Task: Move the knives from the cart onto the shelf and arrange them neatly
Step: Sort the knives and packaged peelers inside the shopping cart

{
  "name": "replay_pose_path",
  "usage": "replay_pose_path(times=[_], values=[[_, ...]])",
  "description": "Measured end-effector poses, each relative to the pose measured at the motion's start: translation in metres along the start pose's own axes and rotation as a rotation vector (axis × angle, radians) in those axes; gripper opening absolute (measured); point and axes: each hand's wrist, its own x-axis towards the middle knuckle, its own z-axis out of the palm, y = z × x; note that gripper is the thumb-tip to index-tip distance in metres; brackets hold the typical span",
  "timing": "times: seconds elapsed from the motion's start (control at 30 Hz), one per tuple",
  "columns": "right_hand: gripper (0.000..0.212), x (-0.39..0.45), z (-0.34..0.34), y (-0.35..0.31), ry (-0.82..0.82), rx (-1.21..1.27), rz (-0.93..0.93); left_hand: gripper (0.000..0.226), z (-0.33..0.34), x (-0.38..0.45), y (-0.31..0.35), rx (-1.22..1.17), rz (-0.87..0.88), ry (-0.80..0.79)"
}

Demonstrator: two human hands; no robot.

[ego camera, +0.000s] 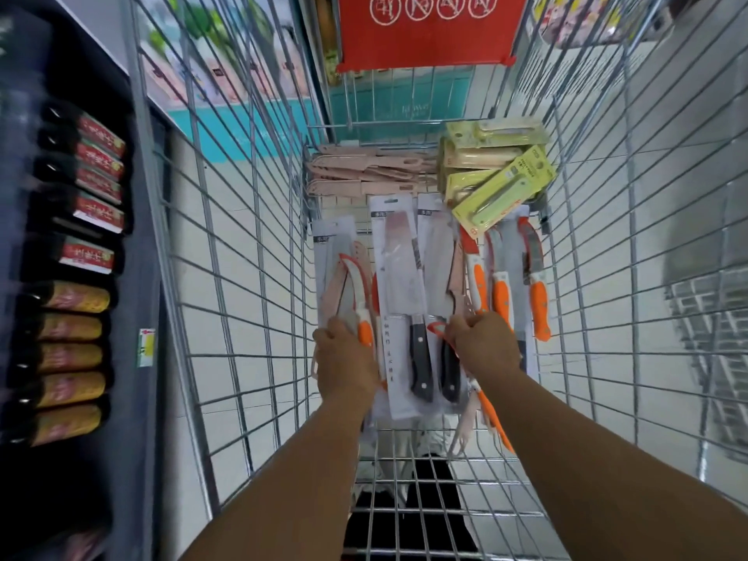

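left hand (344, 364): reaches into the wire cart (251, 277), fingers curled over the near end of a packaged orange-handled knife (356, 301) at the left of the pile — grips it.
right hand (483, 344): fingers curled around the lower edges of packaged knives just right of centre, near a black handle (449, 370); exactly which pack it pinches I cannot tell.
between the hands: carded cleaver with black handle (404, 301), blade pointing away from the person, lying flat on the cart floor.
right of the right hand: three orange-handled knives (502, 293) side by side, handles toward the person.
below the right wrist: another orange-handled knife (491, 415) and a pale pink piece hang down toward the near wall of the cart.
far end of cart: stack of pale pink sheathed knives (364, 176) at left; yellow-green carded packs (502, 176) piled at right, the top one tilted.
cart back: red sign panel (425, 30) with white circular symbols.
left of cart: dark shelf (141, 257) with rows of red-labelled and yellow-labelled boxes (89, 212) — blurred.
knives: all in the cart, none on the shelf.
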Motion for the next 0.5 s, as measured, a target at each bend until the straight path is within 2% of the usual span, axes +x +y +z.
replay_pose_path(times=[0.07, 0.13, 0.27, 0.33, 0.43, 0.5], values=[[0.031, 0.005, 0.002, -0.001, -0.008, -0.01, 0.025, 0.041, -0.005, 0.006, 0.0, -0.026, -0.042, 0.043], [0.03, 0.011, 0.002, -0.001, -0.036, -0.017, 0.029, 0.035, -0.01, 0.011, -0.001, 0.054, -0.029, 0.067], [0.031, 0.014, 0.001, -0.006, -0.137, -0.08, 0.026, 0.036, -0.012, 0.015, -0.001, 0.204, -0.014, -0.005], [0.039, 0.013, 0.001, -0.008, -0.115, -0.092, 0.022, 0.036, -0.011, 0.017, 0.0, 0.219, -0.033, -0.024], [0.036, 0.013, 0.0, -0.008, -0.109, -0.052, 0.031, 0.03, -0.012, 0.02, -0.002, 0.213, -0.085, -0.03], [0.035, 0.011, -0.001, -0.01, -0.096, -0.131, -0.013, 0.029, -0.014, 0.019, -0.002, 0.229, -0.092, -0.049]])
